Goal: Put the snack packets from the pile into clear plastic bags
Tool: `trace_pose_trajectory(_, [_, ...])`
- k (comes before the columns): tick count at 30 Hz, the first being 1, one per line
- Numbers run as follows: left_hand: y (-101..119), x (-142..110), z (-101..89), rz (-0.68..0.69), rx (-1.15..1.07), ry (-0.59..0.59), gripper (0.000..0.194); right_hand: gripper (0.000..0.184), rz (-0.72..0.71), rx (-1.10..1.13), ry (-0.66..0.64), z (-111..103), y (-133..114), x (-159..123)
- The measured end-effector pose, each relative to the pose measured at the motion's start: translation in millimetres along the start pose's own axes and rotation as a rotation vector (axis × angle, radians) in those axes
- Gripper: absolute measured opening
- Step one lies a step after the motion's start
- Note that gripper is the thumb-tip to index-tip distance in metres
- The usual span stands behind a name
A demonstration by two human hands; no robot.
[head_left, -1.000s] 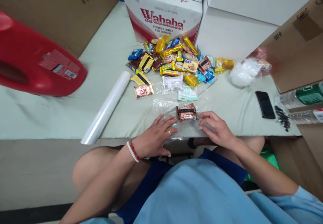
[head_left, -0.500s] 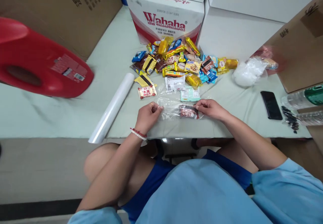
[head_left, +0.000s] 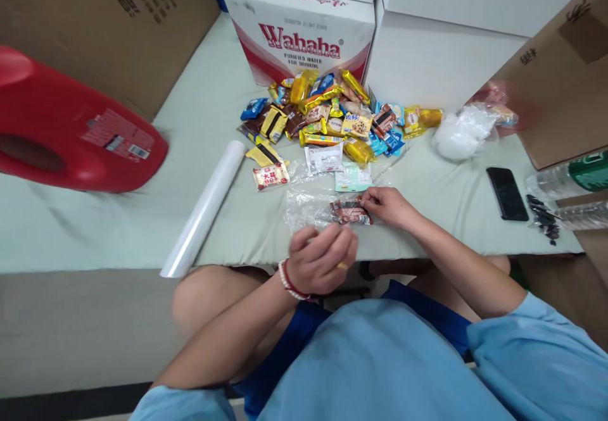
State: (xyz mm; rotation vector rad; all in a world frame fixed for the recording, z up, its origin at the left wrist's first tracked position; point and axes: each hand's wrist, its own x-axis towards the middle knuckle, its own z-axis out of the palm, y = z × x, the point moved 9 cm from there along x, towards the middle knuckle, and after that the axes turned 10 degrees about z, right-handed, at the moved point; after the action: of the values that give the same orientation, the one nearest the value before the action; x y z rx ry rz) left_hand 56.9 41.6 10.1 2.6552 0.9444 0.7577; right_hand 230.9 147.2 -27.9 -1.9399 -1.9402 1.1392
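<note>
A brown snack packet [head_left: 351, 211] lies under or inside a clear plastic bag [head_left: 304, 209] near the table's front edge. My right hand [head_left: 386, 206] pinches the bag's right end beside the packet. My left hand [head_left: 323, 259] is raised in front of the edge, palm turned up, its fingers loosely curled and nothing visible in them. Just beyond the bag lie a white packet [head_left: 323, 158], a pale green packet [head_left: 354, 177] and a cream-and-red packet [head_left: 270, 176].
Behind them a heap of wrapped snacks [head_left: 327, 107] rests against a Wahaba-type water carton [head_left: 304, 28]. On the left are a white roll [head_left: 204, 209] and a red jug [head_left: 95, 130]. A phone [head_left: 507, 193], a white plastic bundle [head_left: 465, 133] and bottles [head_left: 589, 174] lie right.
My left hand has let go of the bag's left end, moved right and toward me, and turned palm up. My right hand still pinches the right end.
</note>
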Motion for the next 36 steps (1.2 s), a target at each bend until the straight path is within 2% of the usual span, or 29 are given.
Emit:
trace_pose_trajectory(2, [12,17,13.3,0.064,0.107,0.018,0.044,0.027,-0.001,-0.005,-0.01,1,2,0])
trace_pose_trajectory(6, [6,48,28.0,0.088,0.246,0.062,0.035,0.028,0.008,-0.057,-0.021,-13,14,1])
trace_pose_trajectory(9, [3,53,25.9,0.123,0.291,0.122,0.03,0.026,-0.023,-0.22,0.121,-46,9,9])
trace_pose_trajectory(12, [4,49,22.1,0.136,0.309,0.173,0.029,0.031,-0.186,-0.381,0.304,-69,-28,24])
trace_pose_trajectory(15, [3,44,21.7,0.139,0.307,0.185,0.029,0.038,-0.336,-0.471,0.272,-55,-65,48])
trace_pose_trajectory(18, [-2,41,22.3,0.125,0.292,0.18,0.03,0.042,-0.276,-0.547,0.139,-34,-75,75])
trace_pose_trajectory(20, [-5,40,24.4,0.112,0.262,0.163,0.031,0.027,-0.232,-0.541,0.068,-29,-75,80])
trace_pose_trajectory(23, [-5,40,27.0,0.108,0.234,0.159,0.032,0.015,-0.349,-0.437,0.018,-33,-86,57])
trace_pose_trajectory(26, [-2,39,24.1,0.095,0.257,0.207,0.031,0.017,-0.603,-0.413,0.035,-34,-99,7])
trace_pose_trajectory(28, [-3,38,21.4,0.042,0.262,0.234,0.028,0.02,-0.706,-0.46,0.042,-26,-97,-25])
trace_pose_trajectory(32, [-13,32,18.8,-0.109,0.223,0.271,0.019,0.019,-0.727,-0.462,0.043,0,-72,-57])
trace_pose_trajectory(36, [-17,28,20.7,-0.088,0.103,0.288,0.023,0.021,-0.742,-0.408,0.072,19,-54,-60])
